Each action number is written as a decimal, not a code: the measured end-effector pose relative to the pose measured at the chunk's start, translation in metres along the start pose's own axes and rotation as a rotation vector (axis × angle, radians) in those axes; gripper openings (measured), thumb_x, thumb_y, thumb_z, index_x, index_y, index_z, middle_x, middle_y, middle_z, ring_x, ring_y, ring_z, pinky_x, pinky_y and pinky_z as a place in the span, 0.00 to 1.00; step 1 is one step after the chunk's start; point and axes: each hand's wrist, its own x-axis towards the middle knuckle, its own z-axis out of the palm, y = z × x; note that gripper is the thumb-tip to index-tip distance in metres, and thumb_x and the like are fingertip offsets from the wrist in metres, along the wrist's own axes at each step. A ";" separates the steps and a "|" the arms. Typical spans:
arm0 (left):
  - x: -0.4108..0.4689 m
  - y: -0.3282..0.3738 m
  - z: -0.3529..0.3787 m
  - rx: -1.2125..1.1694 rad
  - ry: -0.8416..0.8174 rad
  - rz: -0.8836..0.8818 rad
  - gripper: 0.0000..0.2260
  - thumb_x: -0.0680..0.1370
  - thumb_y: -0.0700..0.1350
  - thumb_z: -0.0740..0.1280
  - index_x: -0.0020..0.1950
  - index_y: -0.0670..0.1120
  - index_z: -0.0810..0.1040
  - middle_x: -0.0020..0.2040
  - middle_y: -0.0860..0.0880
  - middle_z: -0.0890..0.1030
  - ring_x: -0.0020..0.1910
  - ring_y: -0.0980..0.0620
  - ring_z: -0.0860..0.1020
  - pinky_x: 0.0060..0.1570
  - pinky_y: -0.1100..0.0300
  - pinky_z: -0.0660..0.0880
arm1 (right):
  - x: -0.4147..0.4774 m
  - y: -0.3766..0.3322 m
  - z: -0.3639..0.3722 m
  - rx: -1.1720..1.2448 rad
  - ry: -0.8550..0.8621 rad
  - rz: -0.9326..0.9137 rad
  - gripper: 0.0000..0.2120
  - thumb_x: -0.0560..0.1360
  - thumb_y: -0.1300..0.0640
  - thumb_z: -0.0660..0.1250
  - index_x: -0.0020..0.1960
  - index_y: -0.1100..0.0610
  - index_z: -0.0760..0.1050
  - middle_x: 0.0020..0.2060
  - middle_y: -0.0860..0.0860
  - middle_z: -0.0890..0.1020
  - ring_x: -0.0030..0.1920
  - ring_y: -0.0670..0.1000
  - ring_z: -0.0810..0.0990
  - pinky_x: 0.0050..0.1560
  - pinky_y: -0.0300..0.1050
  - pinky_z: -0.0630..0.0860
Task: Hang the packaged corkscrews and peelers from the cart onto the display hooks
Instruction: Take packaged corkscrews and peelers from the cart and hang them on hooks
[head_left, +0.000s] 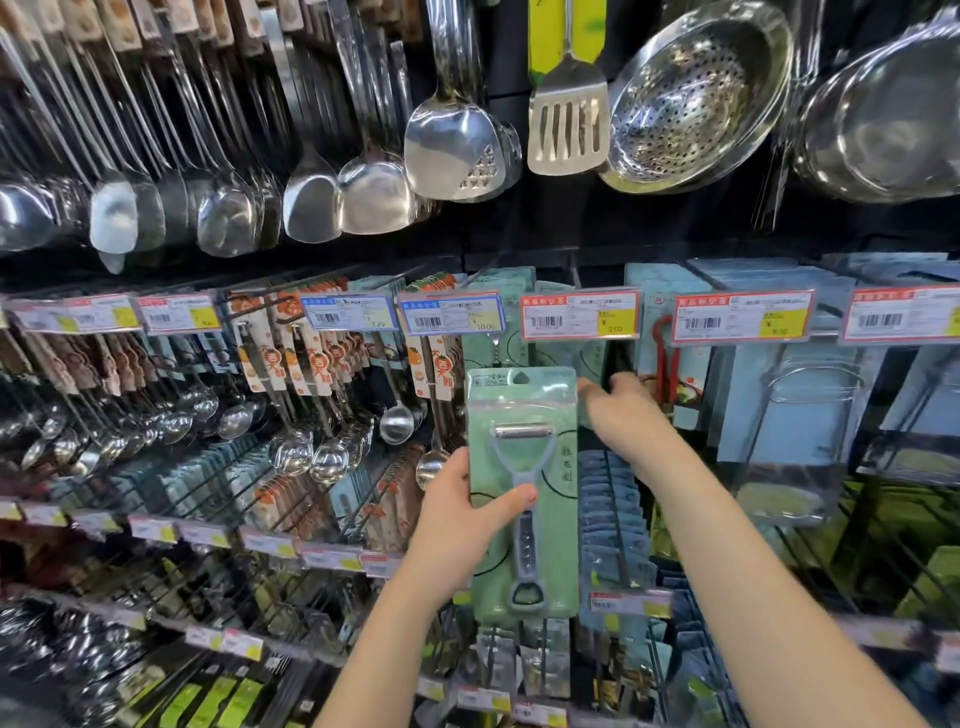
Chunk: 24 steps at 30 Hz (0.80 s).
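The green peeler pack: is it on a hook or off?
Off. The left hand holds the peeler pack upright; no hook through its hole.

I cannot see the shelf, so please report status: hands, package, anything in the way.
Left hand grips green peeler package, upright, not yet hung. Right hand at hanging packages, grip unclear. Red price tag hangs just above it, in front.

A pale green card pack with a clear blister (556, 551) holds a grey-blue Y-shaped peeler (524, 545), steel blade uppermost. The pack stands upright, hang-hole on top, just below-left of the red-framed price label (579, 315), gripped by the left hand (467, 512).
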 end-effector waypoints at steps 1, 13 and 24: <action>0.003 0.002 0.001 -0.003 -0.008 0.003 0.20 0.77 0.45 0.79 0.66 0.56 0.79 0.60 0.57 0.88 0.60 0.55 0.86 0.67 0.44 0.80 | -0.012 0.001 0.001 0.169 -0.048 -0.024 0.24 0.85 0.43 0.60 0.74 0.58 0.70 0.69 0.58 0.80 0.66 0.59 0.80 0.68 0.58 0.76; 0.018 -0.010 0.021 -0.032 -0.082 -0.055 0.15 0.79 0.44 0.76 0.64 0.50 0.78 0.59 0.52 0.88 0.55 0.58 0.87 0.51 0.65 0.82 | -0.049 0.010 -0.011 0.496 -0.030 -0.364 0.09 0.84 0.58 0.67 0.63 0.51 0.80 0.55 0.45 0.88 0.57 0.43 0.85 0.60 0.40 0.79; 0.029 -0.016 0.033 -0.101 0.011 -0.107 0.06 0.81 0.42 0.73 0.58 0.45 0.82 0.52 0.51 0.90 0.54 0.49 0.88 0.57 0.53 0.84 | -0.035 -0.004 -0.017 0.308 -0.002 -0.410 0.05 0.83 0.51 0.68 0.56 0.41 0.79 0.45 0.50 0.87 0.48 0.50 0.84 0.53 0.45 0.78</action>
